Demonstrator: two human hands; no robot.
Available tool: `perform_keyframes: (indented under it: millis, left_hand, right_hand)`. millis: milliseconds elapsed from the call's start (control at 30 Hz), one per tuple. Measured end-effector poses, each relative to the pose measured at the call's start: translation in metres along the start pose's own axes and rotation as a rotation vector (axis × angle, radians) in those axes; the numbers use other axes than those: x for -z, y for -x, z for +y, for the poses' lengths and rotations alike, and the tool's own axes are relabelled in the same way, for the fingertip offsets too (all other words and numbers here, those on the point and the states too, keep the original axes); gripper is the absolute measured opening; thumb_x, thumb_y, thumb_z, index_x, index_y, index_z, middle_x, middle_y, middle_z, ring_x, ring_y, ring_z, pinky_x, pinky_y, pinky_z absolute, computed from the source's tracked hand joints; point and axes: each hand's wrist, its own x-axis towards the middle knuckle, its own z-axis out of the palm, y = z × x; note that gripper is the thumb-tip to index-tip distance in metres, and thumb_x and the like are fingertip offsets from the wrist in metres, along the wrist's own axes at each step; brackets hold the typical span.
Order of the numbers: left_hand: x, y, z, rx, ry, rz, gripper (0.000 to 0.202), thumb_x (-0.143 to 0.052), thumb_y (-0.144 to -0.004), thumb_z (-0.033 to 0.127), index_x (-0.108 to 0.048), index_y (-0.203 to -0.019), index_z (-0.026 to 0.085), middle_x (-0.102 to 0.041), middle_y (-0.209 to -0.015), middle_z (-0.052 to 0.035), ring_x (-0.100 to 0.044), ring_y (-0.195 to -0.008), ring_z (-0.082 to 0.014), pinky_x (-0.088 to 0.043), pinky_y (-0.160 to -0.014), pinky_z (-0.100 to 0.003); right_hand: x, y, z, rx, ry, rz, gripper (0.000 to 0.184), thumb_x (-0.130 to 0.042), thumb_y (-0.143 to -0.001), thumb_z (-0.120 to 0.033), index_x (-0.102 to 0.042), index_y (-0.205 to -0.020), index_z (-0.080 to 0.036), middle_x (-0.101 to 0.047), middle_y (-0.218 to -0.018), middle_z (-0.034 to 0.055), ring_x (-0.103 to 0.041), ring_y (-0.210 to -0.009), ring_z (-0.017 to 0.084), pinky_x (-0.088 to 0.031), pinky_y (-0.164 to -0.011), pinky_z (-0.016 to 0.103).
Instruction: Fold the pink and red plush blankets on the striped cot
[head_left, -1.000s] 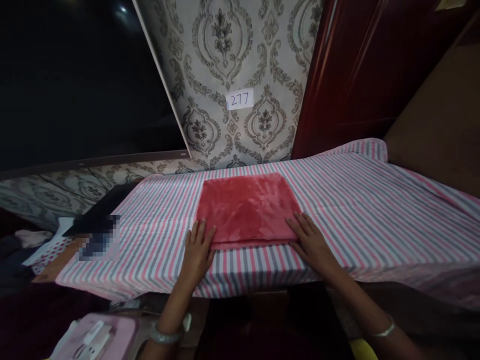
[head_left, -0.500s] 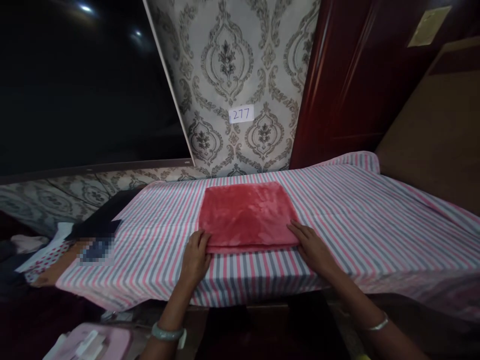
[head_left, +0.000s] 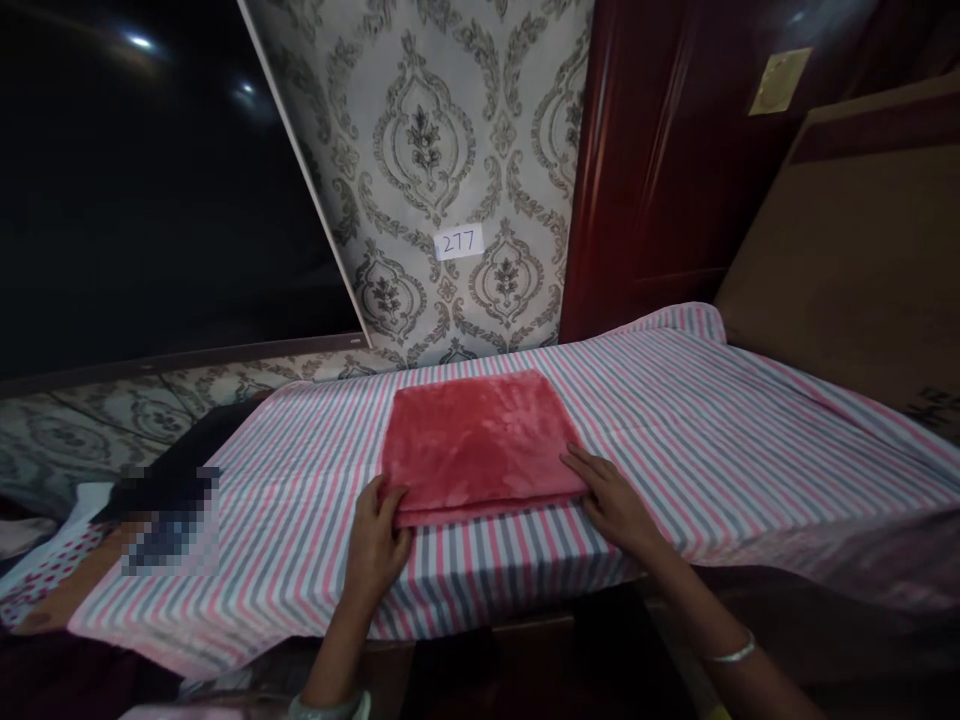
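A folded red plush cloth (head_left: 480,440) lies flat on a striped tablecloth (head_left: 660,430), with its layered fold along the front edge. At its front left corner rests my left hand (head_left: 375,535), fingertips touching the cloth and thumb apart below the front edge. My right hand (head_left: 611,495) lies over the front right edge, fingers stretched out on the plush. Both hands are open and press on the cloth rather than wrap round it. Its underside is hidden.
A large dark television screen (head_left: 150,190) stands at the back left. Behind the table are patterned wallpaper (head_left: 427,130) with a paper label (head_left: 459,241) and a dark red door (head_left: 645,180). A big cardboard box (head_left: 862,240) stands at the right. Clothes (head_left: 52,565) lie at the left.
The view has shifted, so the cloth and table appear slightly further left and lower. Both hands stay at the cloth's front corners, and the cloth keeps its folded shape.
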Motion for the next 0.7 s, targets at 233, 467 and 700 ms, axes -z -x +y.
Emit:
perform_keyframes:
  millis: [233, 467, 700]
  left_hand:
    - [0.009, -0.016, -0.016, 0.505, 0.523, 0.038, 0.057, -0.053, -0.089, 0.056, -0.056, -0.134, 0.022, -0.060, -0.138, -0.0135, -0.058, -0.128, -0.0302, -0.051, -0.102, -0.045]
    - [0.006, -0.101, -0.038, 0.819, 0.727, -0.129, 0.055, -0.067, -0.069, 0.046, -0.069, -0.114, 0.014, -0.065, -0.070, 0.0008, -0.058, -0.062, -0.0171, -0.046, -0.061, -0.028]
    - [-0.010, -0.162, -0.055, 0.921, 0.931, -0.312, 0.016, -0.072, -0.066, 0.023, -0.070, -0.077, 0.013, -0.060, -0.055, 0.0024, -0.052, -0.048, -0.0106, -0.039, -0.051, -0.021]
  right_hand:
    - [0.009, -0.014, 0.004, -0.350, -0.322, 0.188, 0.052, -0.050, -0.095, -0.047, -0.060, -0.139, -0.021, -0.061, -0.142, 0.0148, -0.059, -0.128, 0.030, -0.048, -0.107, 0.051]
    - [0.002, -0.094, 0.043, -0.683, -0.562, 0.212, 0.058, -0.053, -0.085, -0.041, -0.060, -0.137, -0.016, -0.071, -0.122, 0.0157, -0.070, -0.096, 0.025, -0.059, -0.082, 0.042]
    - [-0.008, -0.173, 0.069, -0.728, -0.278, -0.045, 0.048, -0.055, -0.087, -0.033, -0.070, -0.127, -0.011, -0.076, -0.105, 0.0138, -0.071, -0.092, 0.025, -0.056, -0.083, 0.036]
